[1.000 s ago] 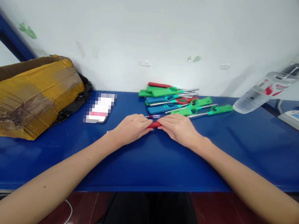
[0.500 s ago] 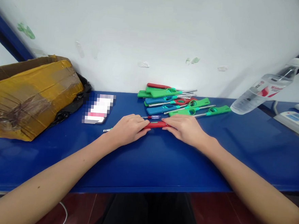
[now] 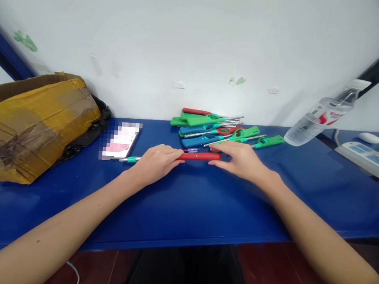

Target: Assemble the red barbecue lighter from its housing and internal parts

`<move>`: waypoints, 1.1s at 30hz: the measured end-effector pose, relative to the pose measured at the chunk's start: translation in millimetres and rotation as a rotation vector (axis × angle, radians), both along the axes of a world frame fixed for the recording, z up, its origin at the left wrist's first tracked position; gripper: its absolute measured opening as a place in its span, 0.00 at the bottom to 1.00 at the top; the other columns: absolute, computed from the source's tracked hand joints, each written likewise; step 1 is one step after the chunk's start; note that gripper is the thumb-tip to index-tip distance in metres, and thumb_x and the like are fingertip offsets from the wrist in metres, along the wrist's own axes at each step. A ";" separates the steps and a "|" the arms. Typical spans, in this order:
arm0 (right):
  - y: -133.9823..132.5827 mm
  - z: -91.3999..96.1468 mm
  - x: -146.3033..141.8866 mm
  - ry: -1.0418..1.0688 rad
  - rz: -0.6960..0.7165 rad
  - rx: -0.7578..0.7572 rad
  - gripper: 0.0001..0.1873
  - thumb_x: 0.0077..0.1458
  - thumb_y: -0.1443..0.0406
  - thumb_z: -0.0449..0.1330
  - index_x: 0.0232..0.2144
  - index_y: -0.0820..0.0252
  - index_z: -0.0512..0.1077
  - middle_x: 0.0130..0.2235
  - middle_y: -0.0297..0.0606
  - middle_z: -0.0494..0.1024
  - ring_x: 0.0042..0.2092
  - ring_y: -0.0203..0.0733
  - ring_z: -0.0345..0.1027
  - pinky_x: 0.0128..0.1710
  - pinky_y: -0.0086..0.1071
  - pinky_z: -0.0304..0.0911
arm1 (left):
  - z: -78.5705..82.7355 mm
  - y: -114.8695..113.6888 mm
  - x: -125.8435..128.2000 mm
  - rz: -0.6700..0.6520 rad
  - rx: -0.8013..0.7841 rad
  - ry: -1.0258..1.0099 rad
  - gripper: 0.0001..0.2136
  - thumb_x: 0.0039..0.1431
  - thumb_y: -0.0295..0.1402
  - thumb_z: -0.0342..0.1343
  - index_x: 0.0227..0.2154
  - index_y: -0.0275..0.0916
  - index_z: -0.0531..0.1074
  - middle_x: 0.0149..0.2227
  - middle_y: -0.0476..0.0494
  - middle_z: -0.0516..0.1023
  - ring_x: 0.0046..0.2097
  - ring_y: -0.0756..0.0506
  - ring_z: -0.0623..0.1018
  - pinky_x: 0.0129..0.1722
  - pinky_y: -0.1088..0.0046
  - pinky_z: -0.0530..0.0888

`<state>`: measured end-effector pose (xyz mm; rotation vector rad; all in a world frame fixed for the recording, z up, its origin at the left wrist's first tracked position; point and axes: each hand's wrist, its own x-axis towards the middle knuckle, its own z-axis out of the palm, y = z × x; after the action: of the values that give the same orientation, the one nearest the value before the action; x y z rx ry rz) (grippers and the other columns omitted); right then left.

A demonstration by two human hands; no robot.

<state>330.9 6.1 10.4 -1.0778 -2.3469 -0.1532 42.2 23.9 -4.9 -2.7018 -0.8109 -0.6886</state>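
left hand [image 3: 157,162]: palm down, grip closed on red lighter [image 3: 199,156] | right hand [image 3: 240,160]: palm down, fingertips pinching its other end

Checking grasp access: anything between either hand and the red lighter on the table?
Nothing visible. The left hand and right hand both hold the red lighter at its ends; the pile of lighters lies behind it, by the wall.

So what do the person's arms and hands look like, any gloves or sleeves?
No gloves and no sleeves in view: the left hand and the right hand are bare, and so are the forearms. No watch, ring, bracelet or marking shows on them.
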 end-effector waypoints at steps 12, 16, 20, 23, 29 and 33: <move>-8.3 7.8 -4.8 0.140 0.069 -0.156 0.13 0.58 0.57 0.62 0.40 0.58 0.81 0.37 0.39 0.84 0.36 0.44 0.77 0.38 0.33 0.68 | 2.6 6.0 -8.6 -0.031 -0.049 -0.035 0.16 0.71 0.40 0.45 0.49 0.36 0.73 0.41 0.38 0.81 0.40 0.44 0.79 0.41 0.67 0.75; -10.7 8.8 -9.3 0.174 0.047 -0.201 0.15 0.58 0.56 0.62 0.42 0.59 0.80 0.38 0.39 0.84 0.37 0.45 0.77 0.37 0.33 0.67 | 2.9 6.6 -9.5 -0.004 -0.079 -0.011 0.17 0.71 0.41 0.44 0.49 0.36 0.73 0.41 0.39 0.82 0.39 0.43 0.80 0.40 0.67 0.75; -11.3 11.6 -15.1 0.277 0.041 -0.483 0.15 0.61 0.56 0.59 0.36 0.61 0.80 0.29 0.37 0.82 0.29 0.40 0.73 0.27 0.30 0.62 | 9.6 5.4 -9.4 0.032 -0.138 0.018 0.17 0.72 0.40 0.42 0.50 0.37 0.72 0.41 0.41 0.82 0.38 0.44 0.80 0.37 0.69 0.73; -9.3 11.3 -18.5 0.478 0.061 -0.753 0.18 0.61 0.53 0.58 0.36 0.62 0.77 0.25 0.36 0.79 0.26 0.37 0.71 0.26 0.28 0.63 | 15.6 1.5 -7.2 0.036 -0.192 -0.005 0.18 0.73 0.40 0.40 0.50 0.39 0.72 0.40 0.44 0.81 0.37 0.46 0.80 0.35 0.72 0.72; -5.7 7.2 -23.0 0.801 0.011 -1.008 0.25 0.56 0.48 0.60 0.20 0.62 0.69 0.17 0.31 0.69 0.19 0.29 0.59 0.17 0.24 0.53 | 19.9 -8.0 -2.7 0.006 -0.198 0.005 0.22 0.68 0.49 0.47 0.53 0.38 0.70 0.43 0.42 0.81 0.39 0.44 0.80 0.34 0.72 0.72; -6.5 7.0 -26.8 0.905 -0.041 -1.142 0.21 0.57 0.50 0.61 0.26 0.62 0.72 0.16 0.28 0.66 0.17 0.29 0.55 0.15 0.24 0.48 | 17.0 -5.5 -4.5 0.029 -0.145 0.083 0.18 0.69 0.44 0.49 0.51 0.37 0.71 0.42 0.41 0.82 0.39 0.43 0.82 0.34 0.72 0.72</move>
<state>304.1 -0.4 17.4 -1.2440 -1.4467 1.4818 37.7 18.4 12.1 -2.8191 -0.9097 -0.5271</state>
